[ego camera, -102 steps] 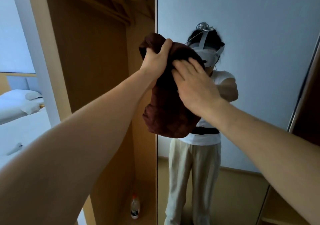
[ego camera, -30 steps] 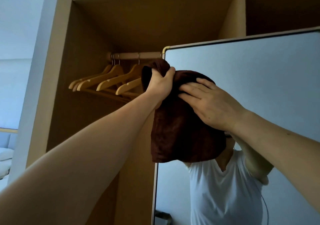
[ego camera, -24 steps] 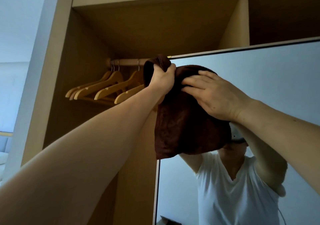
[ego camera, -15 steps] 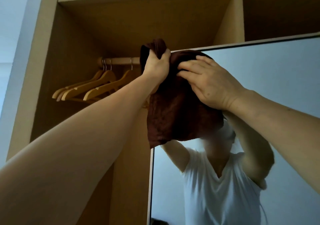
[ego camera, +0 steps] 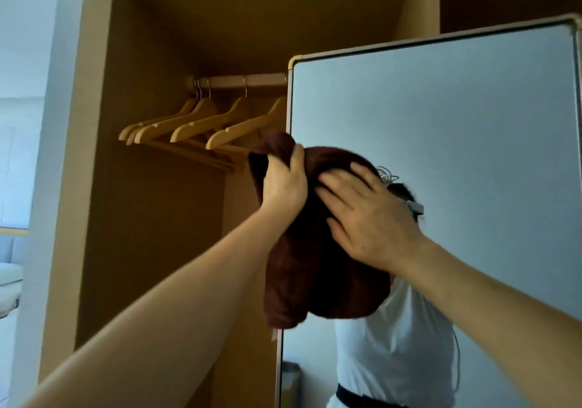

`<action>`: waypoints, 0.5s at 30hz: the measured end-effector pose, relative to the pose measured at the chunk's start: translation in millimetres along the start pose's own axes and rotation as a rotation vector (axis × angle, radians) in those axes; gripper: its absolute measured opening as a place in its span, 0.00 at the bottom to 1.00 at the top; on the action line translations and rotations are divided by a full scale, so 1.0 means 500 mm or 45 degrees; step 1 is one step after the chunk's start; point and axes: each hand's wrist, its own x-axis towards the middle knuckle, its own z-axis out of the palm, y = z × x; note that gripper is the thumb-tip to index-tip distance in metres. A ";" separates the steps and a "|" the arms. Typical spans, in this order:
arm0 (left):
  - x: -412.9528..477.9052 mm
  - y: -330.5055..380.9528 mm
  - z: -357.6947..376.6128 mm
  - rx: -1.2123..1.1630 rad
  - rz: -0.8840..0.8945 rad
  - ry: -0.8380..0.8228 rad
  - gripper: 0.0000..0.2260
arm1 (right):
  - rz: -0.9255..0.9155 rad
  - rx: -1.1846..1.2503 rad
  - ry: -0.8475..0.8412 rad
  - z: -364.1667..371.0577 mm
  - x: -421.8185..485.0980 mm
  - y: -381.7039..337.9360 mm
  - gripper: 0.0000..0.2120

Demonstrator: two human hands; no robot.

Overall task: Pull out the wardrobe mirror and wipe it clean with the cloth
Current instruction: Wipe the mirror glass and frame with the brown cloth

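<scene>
The tall wardrobe mirror (ego camera: 472,124) stands pulled out on the right, its light frame showing along the top and left edge. A dark brown cloth (ego camera: 318,281) hangs against the glass near the left edge, well below the top corner. My left hand (ego camera: 285,187) grips the bunched upper corner of the cloth. My right hand (ego camera: 362,215) lies flat with spread fingers on the cloth, pressing it to the glass. The mirror reflects a person in a white shirt, partly hidden by the cloth.
The open wooden wardrobe (ego camera: 157,218) fills the left and top. Several wooden hangers (ego camera: 201,124) hang from a rail (ego camera: 239,80) just left of the mirror's top corner. A pale wall and a bed edge (ego camera: 9,278) show at far left.
Both hands have slid the cloth down the glass from the mirror's top left corner; that corner now shows bare above them. Earlier the cloth had travelled upward.
</scene>
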 end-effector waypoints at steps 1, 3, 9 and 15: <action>-0.025 -0.018 -0.002 0.008 -0.017 -0.003 0.25 | -0.005 0.027 0.008 0.006 -0.024 -0.017 0.22; -0.075 -0.050 -0.010 0.038 -0.048 -0.007 0.25 | -0.028 0.079 0.020 0.019 -0.067 -0.047 0.20; -0.170 -0.100 -0.032 0.096 -0.175 -0.061 0.25 | -0.224 0.104 -0.006 0.028 -0.145 -0.073 0.17; -0.058 -0.013 -0.014 0.095 -0.079 -0.010 0.28 | -0.323 0.027 0.062 -0.020 -0.049 0.064 0.17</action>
